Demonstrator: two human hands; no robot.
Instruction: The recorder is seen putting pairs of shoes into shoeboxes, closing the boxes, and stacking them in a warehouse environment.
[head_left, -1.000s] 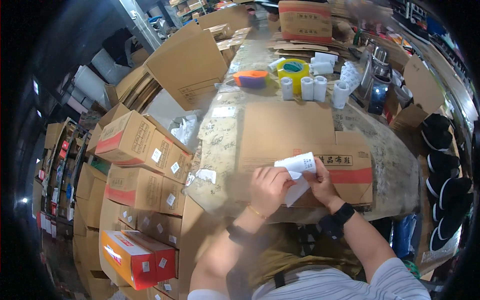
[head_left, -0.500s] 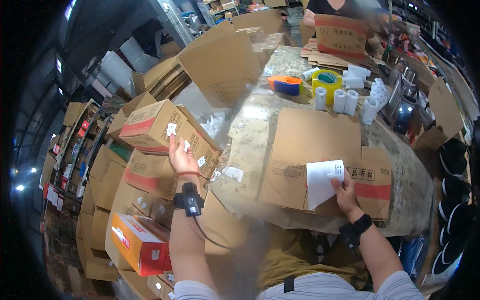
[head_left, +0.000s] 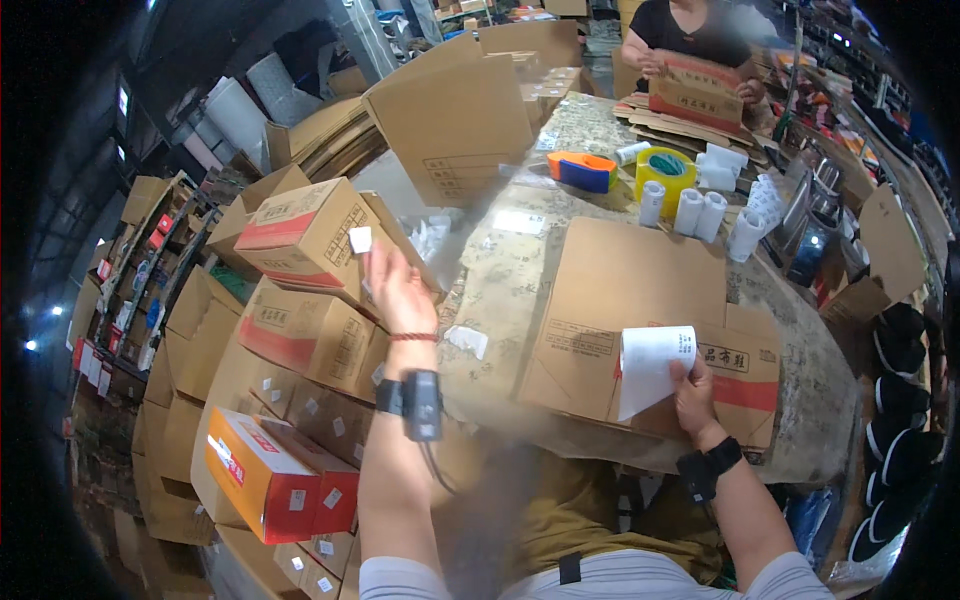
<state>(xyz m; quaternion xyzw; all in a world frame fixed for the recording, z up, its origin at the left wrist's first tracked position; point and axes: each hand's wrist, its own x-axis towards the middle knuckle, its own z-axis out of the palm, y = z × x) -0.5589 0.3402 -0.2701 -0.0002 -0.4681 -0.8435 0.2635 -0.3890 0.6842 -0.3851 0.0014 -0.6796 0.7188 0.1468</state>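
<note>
One small white sticker (head_left: 360, 239) pinched in the raised left hand (head_left: 398, 288) over stacked cartons (head_left: 305, 235), one label sheet (head_left: 650, 367) gripped by the right hand (head_left: 694, 393) above a flattened carton (head_left: 625, 300), five white rolls (head_left: 697, 212) counted behind.

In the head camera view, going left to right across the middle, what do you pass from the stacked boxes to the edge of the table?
Orange and red box → left hand holding a small white label → flattened cardboard box → white label sheet held by the right hand → black shoes.
</note>
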